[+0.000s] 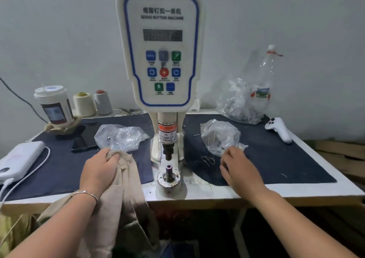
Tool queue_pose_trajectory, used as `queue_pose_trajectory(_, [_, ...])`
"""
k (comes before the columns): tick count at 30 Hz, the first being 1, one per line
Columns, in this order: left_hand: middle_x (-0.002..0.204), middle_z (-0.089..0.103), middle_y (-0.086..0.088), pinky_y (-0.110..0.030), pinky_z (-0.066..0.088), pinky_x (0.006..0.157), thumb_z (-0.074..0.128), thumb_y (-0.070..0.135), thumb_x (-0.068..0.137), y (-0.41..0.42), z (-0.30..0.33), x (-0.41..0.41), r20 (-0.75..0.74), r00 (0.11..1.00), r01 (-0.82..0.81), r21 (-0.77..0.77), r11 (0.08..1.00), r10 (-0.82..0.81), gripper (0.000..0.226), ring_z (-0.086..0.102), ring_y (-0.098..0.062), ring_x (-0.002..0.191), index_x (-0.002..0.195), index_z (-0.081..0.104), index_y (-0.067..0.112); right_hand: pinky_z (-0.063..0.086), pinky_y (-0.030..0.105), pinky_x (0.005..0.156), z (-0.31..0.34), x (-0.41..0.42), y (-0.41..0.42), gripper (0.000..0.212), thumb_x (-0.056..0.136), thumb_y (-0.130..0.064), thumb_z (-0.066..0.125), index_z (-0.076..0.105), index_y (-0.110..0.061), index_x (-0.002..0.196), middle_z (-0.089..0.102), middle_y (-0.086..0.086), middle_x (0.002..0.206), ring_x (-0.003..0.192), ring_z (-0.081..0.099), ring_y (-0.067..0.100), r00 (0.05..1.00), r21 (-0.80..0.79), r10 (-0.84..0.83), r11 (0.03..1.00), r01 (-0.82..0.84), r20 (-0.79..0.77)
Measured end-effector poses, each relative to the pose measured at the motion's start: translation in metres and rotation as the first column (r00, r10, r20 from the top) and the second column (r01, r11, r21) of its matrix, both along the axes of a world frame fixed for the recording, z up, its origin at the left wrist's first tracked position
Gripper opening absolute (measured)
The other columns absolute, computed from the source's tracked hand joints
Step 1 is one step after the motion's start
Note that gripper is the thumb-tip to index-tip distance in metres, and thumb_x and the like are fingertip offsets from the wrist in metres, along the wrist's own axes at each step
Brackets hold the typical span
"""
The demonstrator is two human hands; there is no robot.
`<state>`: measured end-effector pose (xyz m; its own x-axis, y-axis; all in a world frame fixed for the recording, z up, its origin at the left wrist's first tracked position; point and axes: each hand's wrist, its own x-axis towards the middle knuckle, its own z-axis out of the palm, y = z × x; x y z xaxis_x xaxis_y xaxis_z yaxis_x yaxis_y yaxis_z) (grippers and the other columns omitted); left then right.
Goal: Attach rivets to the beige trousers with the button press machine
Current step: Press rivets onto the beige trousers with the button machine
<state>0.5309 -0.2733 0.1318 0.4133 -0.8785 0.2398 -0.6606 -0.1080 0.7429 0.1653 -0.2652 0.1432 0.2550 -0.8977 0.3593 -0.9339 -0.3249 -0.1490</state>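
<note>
Left grip (100, 171): clamped on beige trousers (122, 190).
Right grip (240, 171): fingers curled on plastic bag (219, 137); contents unclear.
Desk (296, 188): dark mat (276, 159), button press machine (161, 60).

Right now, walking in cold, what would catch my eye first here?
The tall white button press machine with coloured buttons stands mid-table, dominating the view. Left of its base, the left hand grips bunched beige trousers that hang over the table's front edge. On the right, the right hand reaches at a crumpled clear plastic bag on the dark mat.
</note>
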Motion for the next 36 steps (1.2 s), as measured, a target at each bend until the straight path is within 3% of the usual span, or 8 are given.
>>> queue_pose_trajectory(5, [0.083, 0.064, -0.006, -0.037, 0.037, 0.072, 0.054, 0.025, 0.094, -0.001, -0.001, 0.001, 0.015, 1.0, -0.008, 0.0, 1.0, 0.008, 0.019, 0.054, -0.032, 0.085, 0.078, 0.061, 0.019, 0.038, 0.033, 0.07, -0.007, -0.004, -0.019, 0.018, 0.095, -0.021, 0.045, 0.057, -0.016, 0.107, 0.043, 0.003, 0.111, 0.101, 0.045, 0.024, 0.949, -0.01, 0.139, 0.989, -0.148, -0.284])
queue_pose_trajectory(8, [0.079, 0.062, -0.002, -0.036, 0.035, 0.069, 0.054, 0.025, 0.094, -0.001, -0.001, 0.001, 0.018, 1.0, -0.019, 0.0, 1.0, 0.019, 0.019, 0.053, -0.03, 0.081, 0.077, 0.06, 0.018, 0.035, 0.033, 0.067, -0.006, -0.009, -0.018, 0.015, 0.093, -0.023, 0.05, 0.058, -0.019, 0.105, 0.045, 0.003, 0.109, 0.099, 0.045, 0.024, 0.927, -0.003, 0.198, 0.978, -0.21, -0.317])
queue_pose_trajectory(10, [0.078, 0.062, -0.002, -0.036, 0.034, 0.067, 0.054, 0.025, 0.094, -0.002, -0.001, 0.001, 0.014, 1.0, -0.027, -0.001, 1.0, 0.027, 0.02, 0.052, -0.029, 0.08, 0.077, 0.06, 0.016, 0.039, 0.03, 0.067, -0.006, -0.013, -0.017, 0.006, 0.091, -0.026, 0.055, 0.056, -0.021, 0.092, 0.045, -0.003, 0.103, 0.092, 0.047, 0.019, 0.964, 0.036, 0.186, 0.983, -0.182, -0.19])
queue_pose_trajectory(12, [0.079, 0.062, -0.004, -0.037, 0.034, 0.068, 0.054, 0.025, 0.094, -0.002, -0.001, 0.001, 0.02, 0.999, -0.028, -0.001, 1.0, 0.028, 0.02, 0.052, -0.03, 0.081, 0.078, 0.06, 0.014, 0.04, 0.026, 0.067, -0.005, -0.014, -0.017, 0.012, 0.087, -0.027, 0.063, 0.052, -0.024, 0.082, 0.047, -0.01, 0.092, 0.08, 0.048, 0.012, 0.993, 0.134, 0.099, 0.985, -0.106, 0.063])
queue_pose_trajectory(15, [0.079, 0.061, -0.005, -0.037, 0.033, 0.065, 0.053, 0.025, 0.094, -0.001, -0.001, 0.0, 0.021, 0.999, -0.03, 0.003, 1.0, 0.03, 0.022, 0.051, -0.027, 0.078, 0.077, 0.058, 0.013, 0.036, 0.02, 0.062, -0.008, -0.008, -0.02, 0.019, 0.081, -0.026, 0.073, 0.055, -0.029, 0.083, 0.052, -0.013, 0.083, 0.07, 0.048, 0.003, 0.937, 0.206, -0.064, 0.978, -0.009, 0.344])
queue_pose_trajectory(21, [0.076, 0.061, -0.006, -0.036, 0.031, 0.06, 0.052, 0.025, 0.094, 0.0, 0.001, -0.001, 0.023, 0.999, -0.038, 0.006, 0.999, 0.038, 0.025, 0.05, -0.02, 0.072, 0.074, 0.055, 0.011, 0.036, 0.023, 0.061, -0.01, 0.003, -0.03, 0.013, 0.08, -0.034, 0.073, 0.061, -0.036, 0.079, 0.056, -0.014, 0.083, 0.073, 0.05, 0.001, 0.944, 0.233, -0.125, 0.971, 0.053, 0.305])
queue_pose_trajectory(26, [0.076, 0.061, -0.007, -0.036, 0.032, 0.059, 0.052, 0.025, 0.094, 0.0, 0.001, -0.002, 0.015, 0.999, -0.039, 0.012, 0.999, 0.039, 0.025, 0.051, -0.021, 0.073, 0.075, 0.055, 0.009, 0.044, 0.026, 0.068, -0.014, 0.003, -0.028, 0.01, 0.083, -0.027, 0.071, 0.066, -0.032, 0.078, 0.055, -0.016, 0.083, 0.077, 0.052, 0.004, 0.944, 0.184, -0.099, 0.982, 0.041, 0.316])
queue_pose_trajectory(36, [0.076, 0.062, -0.005, -0.037, 0.032, 0.061, 0.052, 0.026, 0.095, -0.001, 0.001, -0.002, 0.022, 0.999, -0.036, 0.003, 0.999, 0.036, 0.024, 0.051, -0.022, 0.074, 0.074, 0.056, 0.013, 0.033, 0.015, 0.057, -0.015, 0.003, -0.017, 0.027, 0.072, -0.012, 0.07, 0.06, -0.034, 0.061, 0.053, -0.015, 0.072, 0.068, 0.05, 0.001, 0.921, 0.119, -0.047, 0.993, 0.001, 0.387])
